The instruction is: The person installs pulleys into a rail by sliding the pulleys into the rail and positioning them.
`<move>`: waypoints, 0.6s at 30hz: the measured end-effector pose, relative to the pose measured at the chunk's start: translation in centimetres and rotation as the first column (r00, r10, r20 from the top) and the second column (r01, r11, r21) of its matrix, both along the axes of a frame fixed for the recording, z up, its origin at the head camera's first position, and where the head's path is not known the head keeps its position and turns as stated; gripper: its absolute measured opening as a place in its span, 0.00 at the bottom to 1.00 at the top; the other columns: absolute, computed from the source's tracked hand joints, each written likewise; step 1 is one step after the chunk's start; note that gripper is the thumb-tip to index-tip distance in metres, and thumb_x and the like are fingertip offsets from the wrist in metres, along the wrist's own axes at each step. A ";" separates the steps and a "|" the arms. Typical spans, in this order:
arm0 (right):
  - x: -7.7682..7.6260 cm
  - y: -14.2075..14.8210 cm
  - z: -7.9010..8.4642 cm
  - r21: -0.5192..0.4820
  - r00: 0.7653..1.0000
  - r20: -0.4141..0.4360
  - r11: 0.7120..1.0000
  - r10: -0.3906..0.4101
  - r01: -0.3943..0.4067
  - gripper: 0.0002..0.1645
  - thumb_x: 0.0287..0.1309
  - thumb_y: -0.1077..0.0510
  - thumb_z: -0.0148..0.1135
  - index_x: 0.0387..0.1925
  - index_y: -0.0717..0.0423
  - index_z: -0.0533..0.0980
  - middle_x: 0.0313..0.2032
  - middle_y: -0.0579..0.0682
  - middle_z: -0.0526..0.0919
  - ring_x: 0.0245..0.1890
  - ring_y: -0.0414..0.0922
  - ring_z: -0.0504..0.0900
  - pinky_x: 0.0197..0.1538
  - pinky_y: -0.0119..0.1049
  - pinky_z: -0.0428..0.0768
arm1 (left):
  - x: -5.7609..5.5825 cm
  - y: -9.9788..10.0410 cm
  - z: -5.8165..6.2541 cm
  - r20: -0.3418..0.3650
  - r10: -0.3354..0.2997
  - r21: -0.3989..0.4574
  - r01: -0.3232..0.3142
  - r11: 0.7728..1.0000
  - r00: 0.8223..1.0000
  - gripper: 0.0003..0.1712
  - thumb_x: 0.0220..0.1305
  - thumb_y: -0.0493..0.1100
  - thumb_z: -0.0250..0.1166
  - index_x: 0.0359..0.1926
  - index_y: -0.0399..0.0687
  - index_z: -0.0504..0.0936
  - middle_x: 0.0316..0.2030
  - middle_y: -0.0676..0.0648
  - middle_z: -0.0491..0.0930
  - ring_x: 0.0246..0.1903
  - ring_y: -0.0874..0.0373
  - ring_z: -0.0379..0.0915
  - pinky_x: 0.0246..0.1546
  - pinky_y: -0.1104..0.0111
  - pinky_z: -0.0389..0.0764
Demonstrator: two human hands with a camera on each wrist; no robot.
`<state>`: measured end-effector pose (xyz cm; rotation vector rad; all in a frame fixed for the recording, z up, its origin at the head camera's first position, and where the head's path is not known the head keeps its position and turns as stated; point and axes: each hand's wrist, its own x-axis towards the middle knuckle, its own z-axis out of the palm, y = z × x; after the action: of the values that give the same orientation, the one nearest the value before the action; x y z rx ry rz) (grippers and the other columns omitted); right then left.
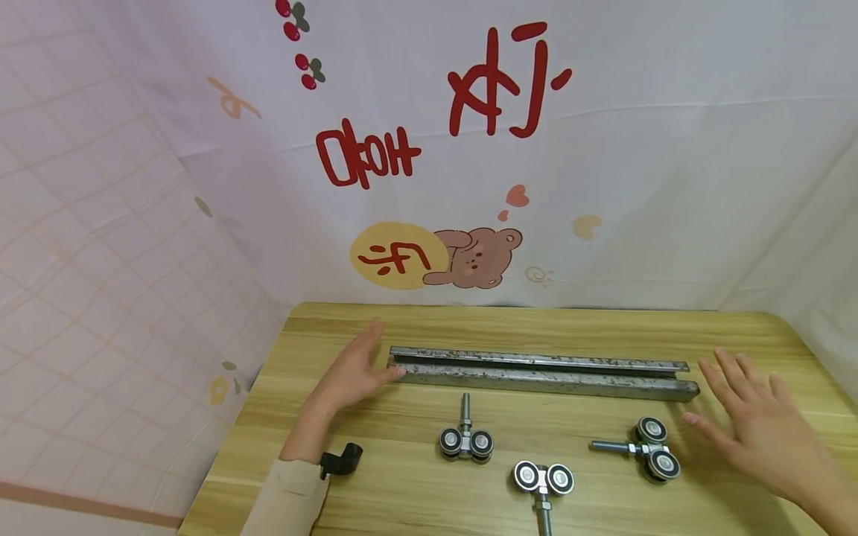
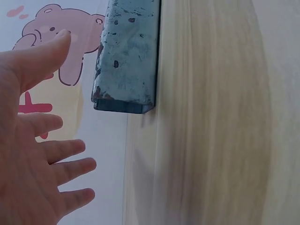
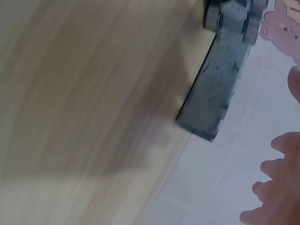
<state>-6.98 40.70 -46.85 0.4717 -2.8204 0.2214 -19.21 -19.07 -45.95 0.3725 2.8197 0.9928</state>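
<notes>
Left hand point(image 1: 351, 377) and right hand point(image 1: 754, 424) spread, grasping nothing, flanking the long grey metal channel rail point(image 1: 536, 382), far side of the wood-grain counter point(image 1: 389, 499). I judge: positioning step; next calls for gripping both ends.

Between my left hand point(image 1: 350, 378) and right hand point(image 1: 757, 428) I see a silver-grey channel rail point(image 1: 536, 380) mottled with dark spots; nearer me, silver roller trolleys point(image 1: 467, 443) with black-ringed wheels; beneath, a yellow-tan, wood-grained table point(image 1: 409, 499).

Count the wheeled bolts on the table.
3. One wheeled bolt lies in front of the rail's left half, a second runs off the head view's bottom edge, and a third is beside the right hand.
</notes>
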 end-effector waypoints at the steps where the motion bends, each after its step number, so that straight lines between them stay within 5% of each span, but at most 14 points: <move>1: 0.0 -0.2 0.0 0.000 1.000 -0.005 1.000 0.010 -0.010 0.59 0.68 0.43 0.68 0.84 0.60 0.45 0.82 0.64 0.38 0.82 0.56 0.28 0.77 0.63 0.23 | 0.0 0.1 0.0 0.004 0.000 0.004 0.000 1.000 1.000 0.61 0.63 0.63 0.75 0.84 0.44 0.53 0.82 0.41 0.52 0.80 0.40 0.48 0.78 0.43 0.53; 18: 0.9 -4.2 0.4 0.002 0.986 -0.068 0.988 0.152 -0.152 0.61 0.58 0.38 0.75 0.82 0.59 0.57 0.81 0.59 0.52 0.83 0.45 0.35 0.82 0.50 0.31 | -0.2 1.0 -0.2 0.015 -0.029 -0.025 0.029 0.999 0.999 0.53 0.61 0.54 0.79 0.80 0.42 0.64 0.77 0.38 0.62 0.78 0.39 0.54 0.76 0.43 0.59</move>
<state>-6.06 36.50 -46.49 0.6811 -2.7191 0.2360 -19.39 -18.09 -46.20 0.4008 2.8026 0.9501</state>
